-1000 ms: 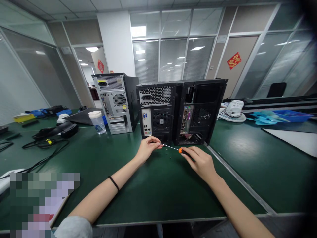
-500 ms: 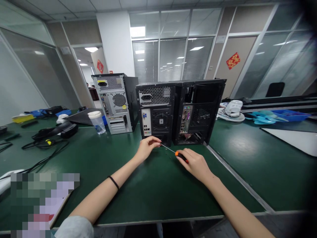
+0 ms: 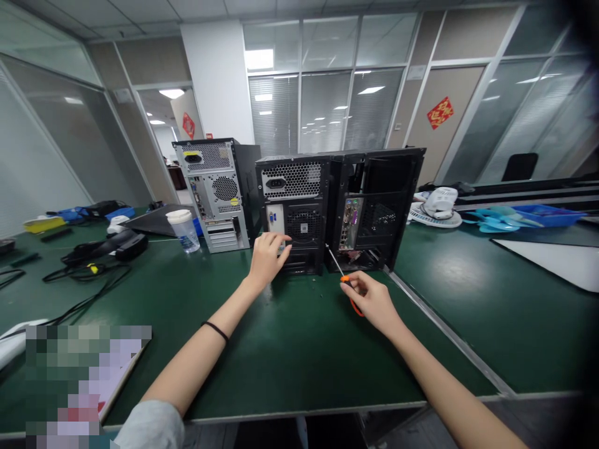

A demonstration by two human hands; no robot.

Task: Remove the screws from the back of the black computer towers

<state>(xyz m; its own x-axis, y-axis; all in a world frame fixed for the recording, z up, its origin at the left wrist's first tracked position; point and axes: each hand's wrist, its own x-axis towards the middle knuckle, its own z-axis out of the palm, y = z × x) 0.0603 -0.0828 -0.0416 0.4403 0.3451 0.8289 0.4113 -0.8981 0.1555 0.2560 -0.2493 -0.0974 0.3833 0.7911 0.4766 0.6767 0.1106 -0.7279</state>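
Observation:
A screwdriver (image 3: 336, 262) with an orange and black handle is gripped in my right hand (image 3: 372, 302). Its thin shaft slants up and left, the tip close to the right rear edge of the middle black computer case (image 3: 299, 204); whether it touches cannot be seen. My left hand (image 3: 267, 257) is in front of that case's lower left ports, fingers stretched to the right with a gap to the thumb and nothing visible between them. Part of the port panel (image 3: 276, 219) is hidden behind it. Tiny dark pieces, perhaps screws (image 3: 314, 280), lie on the table below the case.
To the right, an opened black case (image 3: 386, 181) stands against the middle one. A silver-backed tower (image 3: 224, 187) and a plastic cup (image 3: 185, 231) are on the left. A metal strip (image 3: 449, 330) crosses the green table (image 3: 281, 374). A pixelated booklet-like item (image 3: 93, 380) lies front left.
My left hand has left the screwdriver's tip and moved up and left to the case. My right hand has turned the screwdriver more upright, its tip now higher and further right.

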